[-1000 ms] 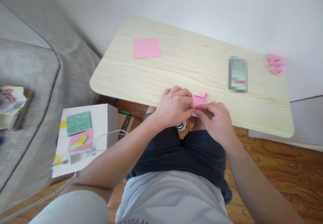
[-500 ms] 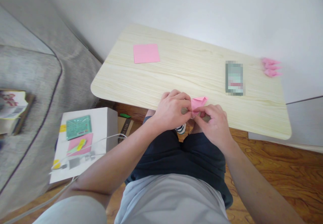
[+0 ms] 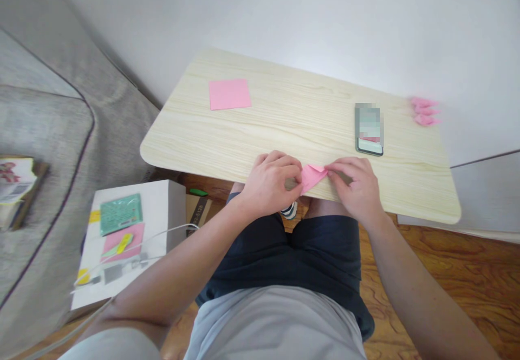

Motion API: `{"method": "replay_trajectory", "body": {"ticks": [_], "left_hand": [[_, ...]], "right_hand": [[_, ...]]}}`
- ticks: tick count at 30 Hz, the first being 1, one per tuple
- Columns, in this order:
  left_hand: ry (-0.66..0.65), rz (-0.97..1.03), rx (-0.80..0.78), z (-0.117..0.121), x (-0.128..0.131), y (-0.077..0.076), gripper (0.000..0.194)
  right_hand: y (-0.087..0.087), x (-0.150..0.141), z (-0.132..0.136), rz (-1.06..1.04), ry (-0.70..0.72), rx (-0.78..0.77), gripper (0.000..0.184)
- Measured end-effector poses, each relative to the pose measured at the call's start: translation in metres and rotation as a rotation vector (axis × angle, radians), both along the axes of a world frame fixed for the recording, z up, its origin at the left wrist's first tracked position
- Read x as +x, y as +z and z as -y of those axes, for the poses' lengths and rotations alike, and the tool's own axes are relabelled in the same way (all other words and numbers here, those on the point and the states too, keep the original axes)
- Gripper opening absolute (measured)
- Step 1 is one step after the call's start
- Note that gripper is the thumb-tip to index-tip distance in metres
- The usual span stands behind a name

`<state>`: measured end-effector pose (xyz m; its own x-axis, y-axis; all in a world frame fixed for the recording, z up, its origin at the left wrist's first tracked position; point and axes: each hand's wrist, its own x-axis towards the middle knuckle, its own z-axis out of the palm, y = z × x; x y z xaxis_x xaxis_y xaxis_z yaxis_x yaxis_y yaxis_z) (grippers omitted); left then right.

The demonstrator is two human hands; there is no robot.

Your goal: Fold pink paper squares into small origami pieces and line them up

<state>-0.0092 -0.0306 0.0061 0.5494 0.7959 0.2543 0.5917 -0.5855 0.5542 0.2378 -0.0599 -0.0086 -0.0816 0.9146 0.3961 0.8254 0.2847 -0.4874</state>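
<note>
A partly folded piece of pink paper (image 3: 312,178) is at the near edge of the wood-grain table (image 3: 280,116). My left hand (image 3: 276,181) grips its left side, with the fingers curled and the thumb against the paper. On the other side, my right hand (image 3: 355,187) pinches the upper right corner between thumb and fingertips. One flap at the top of the paper is folded over. My left fingers cover part of the paper's left end.
A flat pink stack of paper (image 3: 229,94) lies at the table's back left. Right of the middle is a phone (image 3: 369,130); several folded pink paper pieces (image 3: 424,112) sit at the far right. A white box (image 3: 162,208) with a green packet (image 3: 121,214) and cables stands lower left.
My right hand has moved from beside my left fingers to the paper's upper right corner. The paper now lies more exposed between my hands. The view has shifted slightly.
</note>
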Motion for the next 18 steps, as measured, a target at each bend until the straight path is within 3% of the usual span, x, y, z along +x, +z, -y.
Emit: {"method": "replay_trajectory", "body": {"ticks": [9,18], "left_hand": [[0.035,-0.028,0.062,0.003,-0.005,-0.004,0.018],[0.075,-0.024,0.082,0.008,-0.006,-0.004,0.017]], "right_hand": [[0.006,0.001,0.007,0.041,0.097,-0.044,0.015],[0.007,0.000,0.013,0.026,0.137,-0.084,0.014]]}}
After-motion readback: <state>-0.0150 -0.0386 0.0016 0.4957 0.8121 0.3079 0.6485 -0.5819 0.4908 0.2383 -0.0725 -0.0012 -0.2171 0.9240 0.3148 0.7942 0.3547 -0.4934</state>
